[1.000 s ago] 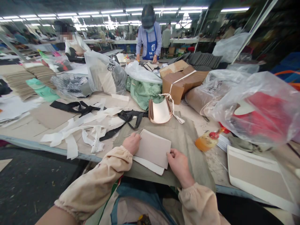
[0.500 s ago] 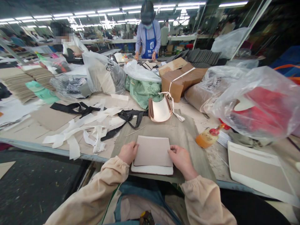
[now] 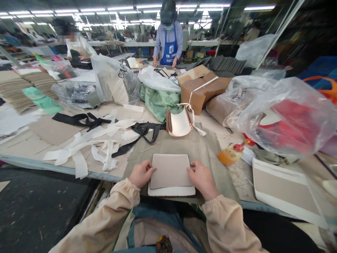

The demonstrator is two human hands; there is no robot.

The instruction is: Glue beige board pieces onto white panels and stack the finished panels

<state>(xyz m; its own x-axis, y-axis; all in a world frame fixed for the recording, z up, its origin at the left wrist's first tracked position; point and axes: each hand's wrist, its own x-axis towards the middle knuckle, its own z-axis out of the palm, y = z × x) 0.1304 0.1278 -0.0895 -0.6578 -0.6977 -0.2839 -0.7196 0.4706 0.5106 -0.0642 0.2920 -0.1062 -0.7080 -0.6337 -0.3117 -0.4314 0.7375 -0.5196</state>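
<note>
In front of me a taupe rectangular panel (image 3: pixel 170 171) lies over a slightly larger cream-white piece (image 3: pixel 171 192), whose lower edge shows along the near side. My left hand (image 3: pixel 142 173) has its thumb and fingers closed on the panel's left edge. At the right edge my right hand (image 3: pixel 202 178) pinches the same panel between thumb and fingers. Whether the fingertips also grip the cream piece is hidden. Both pieces rest on a grey-green mat (image 3: pixel 202 154). Beyond them stands a tied bundle of curved cream pieces (image 3: pixel 180 122).
To the right are an orange glue bottle (image 3: pixel 230 154) and a cream-and-taupe panel (image 3: pixel 286 189). White strips (image 3: pixel 79 151) and black strips (image 3: pixel 143 131) lie to the left. Plastic bags (image 3: pixel 116 82) and a brown carton (image 3: pixel 202 88) stand behind. Across the table a person in a blue apron (image 3: pixel 170 47) works.
The camera view has shifted slightly. My hands stay at the panel's two side edges, and the panel has barely moved over the cream piece.
</note>
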